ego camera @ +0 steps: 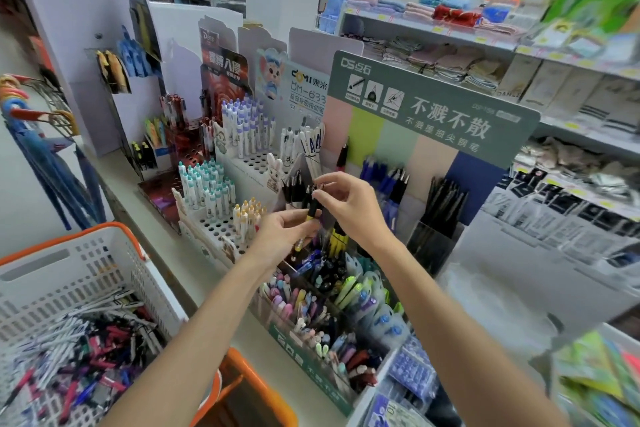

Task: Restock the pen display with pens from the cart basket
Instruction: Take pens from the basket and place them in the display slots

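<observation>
A black and yellow pen (310, 215) is held upright above the pen display (332, 291), in front of the green signboard. My left hand (282, 232) grips its lower part, and my right hand (349, 204) pinches its top end with fingertips. Under my hands the display's compartments hold many pens, sorted by colour. At the lower left stands the white cart basket (62, 291) with an orange rim, and a loose heap of mixed pens (83, 350) lies in it.
White tiered racks of capped pens (221, 191) stand to the left of the display. A clear holder with black pens (438, 218) sits to the right. Shelves of towels and packaged goods run behind. Umbrellas (41, 156) hang at the far left.
</observation>
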A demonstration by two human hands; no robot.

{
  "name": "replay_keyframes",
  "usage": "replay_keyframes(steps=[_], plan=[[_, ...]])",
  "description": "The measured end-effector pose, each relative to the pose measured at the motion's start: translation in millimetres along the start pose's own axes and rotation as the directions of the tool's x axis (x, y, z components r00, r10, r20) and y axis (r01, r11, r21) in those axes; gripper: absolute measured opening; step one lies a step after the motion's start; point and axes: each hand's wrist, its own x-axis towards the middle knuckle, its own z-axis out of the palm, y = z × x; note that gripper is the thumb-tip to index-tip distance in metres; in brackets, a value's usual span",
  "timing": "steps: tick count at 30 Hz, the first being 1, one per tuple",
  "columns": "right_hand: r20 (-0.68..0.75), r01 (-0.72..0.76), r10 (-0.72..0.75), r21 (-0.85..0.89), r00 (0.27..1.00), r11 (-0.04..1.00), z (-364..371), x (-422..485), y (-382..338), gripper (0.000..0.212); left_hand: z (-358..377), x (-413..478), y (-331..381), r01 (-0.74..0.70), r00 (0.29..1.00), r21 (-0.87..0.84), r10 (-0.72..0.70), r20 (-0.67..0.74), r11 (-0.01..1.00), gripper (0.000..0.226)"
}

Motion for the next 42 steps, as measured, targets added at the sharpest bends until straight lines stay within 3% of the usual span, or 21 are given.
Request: replay_keyframes(steps=[3,5,8,10,16,22,28,34,38,42], plan=[[-0.14,0.013,-0.015,-0.013,0.99,1.0,-12.4,-6.3,0.2,0.025,3.7,1.5,-2.7,-0.033,0.999,0.027,0.033,-0.008,0.999,0.033],[-0.266,0.021,-0.033,-0.049,0.963,0.999,-28.4,-6.6,0.6,0.023,2.1,6.2,-5.6,-0.024,0.994,0.079,0.032,-0.103,0.997,0.036],[-0.327,0.06,-0.102,-0.136,0.939,0.989,-45.6,-6.6,3.7,0.017,-3.8,9.5,-9.5,0.038,0.969,-0.058,-0.051,-0.241,0.998,0.023],[-0.311,0.058,-0.11,-0.171,0.944,0.983,-46.9,-7.9,7.3,0.016,-7.4,9.3,-11.0,0.043,0.951,-0.136,-0.082,-0.299,0.99,0.017],[-0.238,0.039,-0.117,-0.309,0.964,0.95,-32.6,-12.8,25.4,0.017,-11.4,4.0,-13.8,0.068,0.936,-0.154,-0.117,-0.332,0.986,0.017],[-0.154,-0.031,-0.024,-0.346,0.988,0.938,-23.3,-19.5,35.5,0.015,-18.8,-1.5,-22.4,0.101,0.93,-0.141,-0.144,-0.339,0.985,0.019],[-0.07,0.068,-0.123,-0.527,0.99,0.847,-18.2,-22.9,44.5,0.016,-26.5,-10.2,-28.1,0.114,0.918,-0.166,-0.168,-0.36,0.979,0.019],[-0.128,0.179,-0.253,-0.42,0.959,0.89,0.7,-22.1,15.4,0.017,-47.5,-16.0,-40.9,0.132,0.883,-0.172,-0.194,-0.427,0.976,0.021],[0.015,0.256,-0.262,-0.267,0.965,0.929,48.9,-34.8,-1.1,0.016,-65.9,-26.0,-56.7,0.156,0.828,-0.212,-0.245,-0.504,0.965,0.024],[0.249,0.266,-0.216,-0.193,0.944,0.944,113.6,-58.4,4.7,0.022,-104.7,-48.1,-90.2,0.203,0.727,-0.243,-0.312,-0.612,0.949,0.024]])
